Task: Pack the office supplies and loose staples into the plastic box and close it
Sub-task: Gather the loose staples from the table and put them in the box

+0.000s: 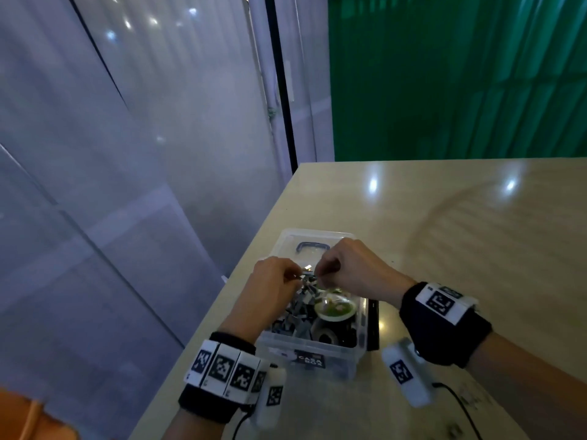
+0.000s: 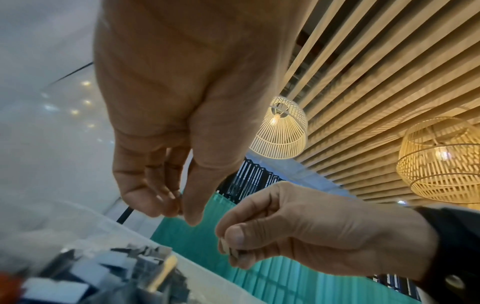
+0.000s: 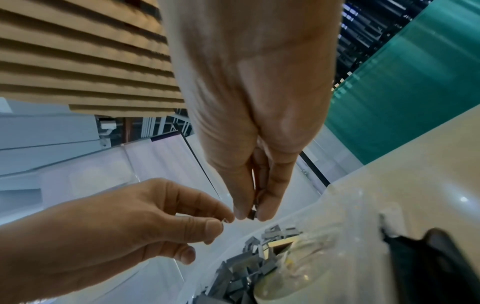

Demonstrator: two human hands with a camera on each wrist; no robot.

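- Clear plastic box [image 1: 320, 360] sits open near the left edge of the beige table [image 1: 460, 236], label on its near wall.
- Its lid [image 1: 314, 246] with a dark handle lies beyond the box; hands hide where the two meet, so can't tell if it is attached.
- Box holds a heap of grey staple strips [image 1: 300, 315] on the left side, a round clear container with green contents [image 1: 335, 308] on the right, and a dark roll-shaped item [image 1: 328, 336] in front of that.
- Left hand [image 1: 270, 287] is over the box's far left part, thumb and fingertips pinched narrow on something thin. Left wrist view shows the tips [image 2: 166, 205] closed together, item too small to identify.
- Right hand [image 1: 346, 265] is just beside it, fingertips nearly touching the left's; thumb and forefinger pinch a short staple strip [image 3: 251, 214], other fingers curled in.
- Both pinches are above the staple heap, not in it.
- A dark flat object [image 1: 374, 325] lies against the box's right outer wall; can't tell what it is.
- Both wrists carry black bands with white marker blocks, cables trailing toward the near table edge.
- Behind: frosted glass panels [image 1: 143, 122] on the left, green wall [image 1: 460, 74] past the table.
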